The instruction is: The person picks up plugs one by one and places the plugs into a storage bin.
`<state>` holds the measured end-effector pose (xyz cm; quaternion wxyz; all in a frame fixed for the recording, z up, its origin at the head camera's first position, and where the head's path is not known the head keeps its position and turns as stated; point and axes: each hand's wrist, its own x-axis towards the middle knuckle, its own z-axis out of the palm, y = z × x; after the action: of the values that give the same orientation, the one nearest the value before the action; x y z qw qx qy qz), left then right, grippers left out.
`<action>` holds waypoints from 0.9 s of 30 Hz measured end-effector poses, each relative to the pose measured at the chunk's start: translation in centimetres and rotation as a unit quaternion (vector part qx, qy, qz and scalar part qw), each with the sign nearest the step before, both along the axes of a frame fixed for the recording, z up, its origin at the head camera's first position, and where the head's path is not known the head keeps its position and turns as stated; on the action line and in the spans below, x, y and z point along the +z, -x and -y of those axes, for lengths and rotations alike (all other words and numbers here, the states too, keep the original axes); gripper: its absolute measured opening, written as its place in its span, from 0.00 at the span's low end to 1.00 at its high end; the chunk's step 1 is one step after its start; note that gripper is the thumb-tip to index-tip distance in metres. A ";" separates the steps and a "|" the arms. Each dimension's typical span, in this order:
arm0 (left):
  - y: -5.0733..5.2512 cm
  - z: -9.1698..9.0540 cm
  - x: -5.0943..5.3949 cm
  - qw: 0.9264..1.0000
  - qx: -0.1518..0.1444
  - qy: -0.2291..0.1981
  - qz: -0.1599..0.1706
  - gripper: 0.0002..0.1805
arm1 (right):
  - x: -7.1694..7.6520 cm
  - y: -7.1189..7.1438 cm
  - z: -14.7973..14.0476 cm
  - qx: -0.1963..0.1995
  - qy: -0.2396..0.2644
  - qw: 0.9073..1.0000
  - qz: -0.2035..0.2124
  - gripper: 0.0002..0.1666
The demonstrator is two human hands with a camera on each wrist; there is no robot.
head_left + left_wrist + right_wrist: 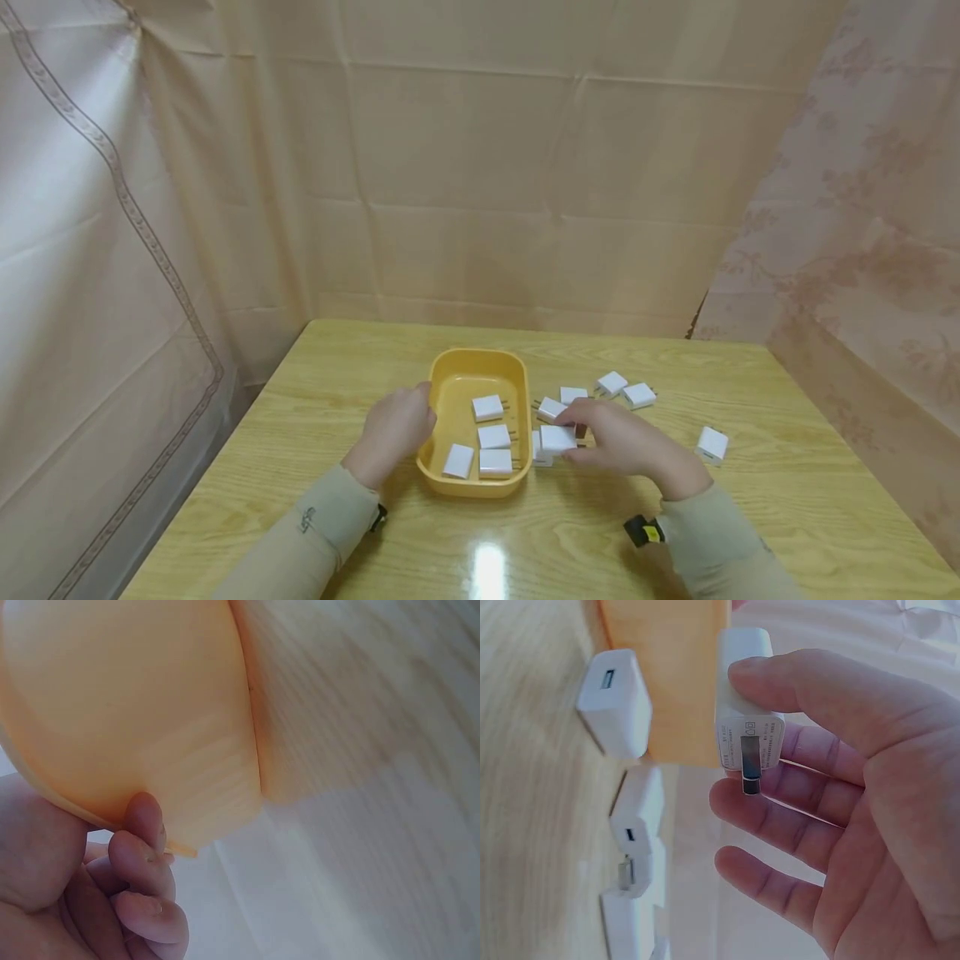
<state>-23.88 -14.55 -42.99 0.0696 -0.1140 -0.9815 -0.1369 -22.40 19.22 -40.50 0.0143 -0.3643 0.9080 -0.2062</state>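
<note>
- Yellow container point(472, 489): stood upright on the wooden table point(420, 567) between the 2 hands, with its left rim in the left-hand grip and its right wall just left of the right-hand grip.
- Left hand point(396, 429): fingers were curled closed on the rim, parted only by the wall. Probable function: to prevent sliding.
- Right hand point(622, 437): thumb and fingers were parted by the width of 1 unit and pinched the held charger point(557, 439). The lowest finger stood clear of it; a light pinch apparently sufficed.
- Held charger, orientation: prongs point(750, 761) pointed back toward the palm, probably so that the smooth faces took the pinch.
- Stored chargers point(493, 437): 4 lay inside the container, between the 2 grips. Uneven spacing suggested no fixed slots.
- Loose chargers point(639, 395): at least 6 were on the table. 1 was partly hidden below the right-hand grip, 4 lay beyond it and 1 lay to its right. This layout probably kept the right hand's reach short.
</note>
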 end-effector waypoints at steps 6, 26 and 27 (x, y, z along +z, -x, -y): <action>0.0 0.0 0.0 1.000 0.000 0.001 0.002 0.15 | 0.8 0.4 1.1 -0.003 0.001 1.000 -0.009 0.20; 0.0 0.1 0.0 1.000 0.000 0.008 0.002 0.15 | 1.8 1.9 6.4 0.008 -0.031 0.999 -0.019 0.22; 0.0 0.1 0.0 1.000 0.001 0.009 0.003 0.16 | 1.8 2.0 6.6 0.010 -0.033 0.999 -0.021 0.22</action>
<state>-23.85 -14.62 -42.97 0.0662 -0.1137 -0.9829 -0.1285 -24.42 12.58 -38.69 0.0093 -0.3766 0.9109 -0.1685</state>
